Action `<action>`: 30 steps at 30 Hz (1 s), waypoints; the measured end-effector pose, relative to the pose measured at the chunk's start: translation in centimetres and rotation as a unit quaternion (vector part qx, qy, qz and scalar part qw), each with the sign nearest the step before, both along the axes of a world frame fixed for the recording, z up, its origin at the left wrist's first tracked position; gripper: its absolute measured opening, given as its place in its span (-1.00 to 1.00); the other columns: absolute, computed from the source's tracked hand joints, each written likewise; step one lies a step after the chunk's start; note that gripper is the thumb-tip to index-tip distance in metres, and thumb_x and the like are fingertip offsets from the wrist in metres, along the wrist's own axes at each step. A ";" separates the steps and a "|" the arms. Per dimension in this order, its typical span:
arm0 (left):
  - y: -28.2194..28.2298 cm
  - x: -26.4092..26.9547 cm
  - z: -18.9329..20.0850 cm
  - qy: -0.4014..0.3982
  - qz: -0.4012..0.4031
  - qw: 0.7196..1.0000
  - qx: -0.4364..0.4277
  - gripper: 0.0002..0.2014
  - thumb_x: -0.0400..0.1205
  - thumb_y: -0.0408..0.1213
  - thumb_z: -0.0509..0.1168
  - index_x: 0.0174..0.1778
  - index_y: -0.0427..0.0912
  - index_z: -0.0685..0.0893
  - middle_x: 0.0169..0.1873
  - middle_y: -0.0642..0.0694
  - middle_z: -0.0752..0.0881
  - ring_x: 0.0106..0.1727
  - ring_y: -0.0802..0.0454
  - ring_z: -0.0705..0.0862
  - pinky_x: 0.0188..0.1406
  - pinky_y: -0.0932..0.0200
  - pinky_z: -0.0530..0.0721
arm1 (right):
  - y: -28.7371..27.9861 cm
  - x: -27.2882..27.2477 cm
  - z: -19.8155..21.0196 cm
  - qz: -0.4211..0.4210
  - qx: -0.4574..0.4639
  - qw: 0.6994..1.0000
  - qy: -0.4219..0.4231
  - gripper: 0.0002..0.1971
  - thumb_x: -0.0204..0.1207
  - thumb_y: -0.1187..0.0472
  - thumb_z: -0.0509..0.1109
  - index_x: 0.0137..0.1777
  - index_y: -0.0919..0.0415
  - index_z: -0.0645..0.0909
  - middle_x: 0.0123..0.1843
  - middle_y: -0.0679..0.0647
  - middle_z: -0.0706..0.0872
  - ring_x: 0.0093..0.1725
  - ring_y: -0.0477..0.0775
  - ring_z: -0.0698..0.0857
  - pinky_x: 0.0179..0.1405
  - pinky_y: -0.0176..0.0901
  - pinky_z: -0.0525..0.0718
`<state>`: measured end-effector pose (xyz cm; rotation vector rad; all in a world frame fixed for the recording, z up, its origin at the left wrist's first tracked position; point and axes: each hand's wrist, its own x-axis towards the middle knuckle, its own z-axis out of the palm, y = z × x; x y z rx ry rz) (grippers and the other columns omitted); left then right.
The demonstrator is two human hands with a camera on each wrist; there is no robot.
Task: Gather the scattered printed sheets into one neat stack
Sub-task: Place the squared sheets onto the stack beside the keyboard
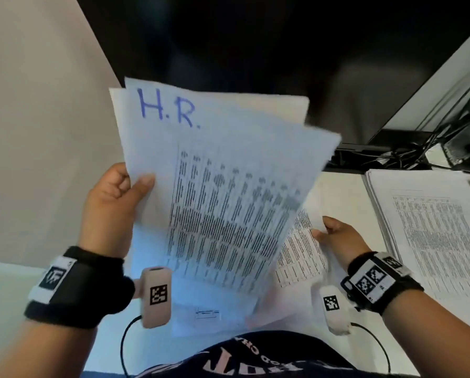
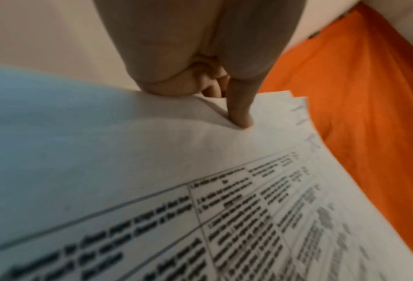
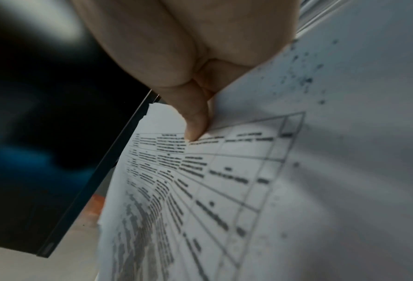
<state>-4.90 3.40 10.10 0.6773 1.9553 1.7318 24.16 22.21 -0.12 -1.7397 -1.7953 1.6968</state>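
Note:
A fanned bundle of printed sheets is held up above the desk; the front sheet bears "H.R." in blue ink and a dense table. My left hand grips the bundle's left edge, thumb on the front. In the left wrist view the thumb presses on the top sheet. My right hand pinches the right edge of a lower sheet with a printed table; in the right wrist view its thumb presses that sheet. The sheets' edges are uneven.
A thick stack of printed sheets lies on the white desk at the right. A dark monitor stands behind, with cables at its foot. More paper lies near my body. An orange surface shows in the left wrist view.

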 end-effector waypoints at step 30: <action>4.8 8.5 2.0 0.073 -0.042 0.990 0.114 -0.59 0.76 -0.42 0.06 0.52 -0.05 0.25 0.26 0.34 0.50 0.27 0.59 0.49 0.26 0.58 0.42 | -4.5 -2.4 9.1 -0.053 0.312 0.911 0.266 -0.54 0.65 0.38 0.18 0.54 0.26 0.28 0.31 -0.23 0.57 0.28 -0.51 0.51 0.18 -0.68 0.45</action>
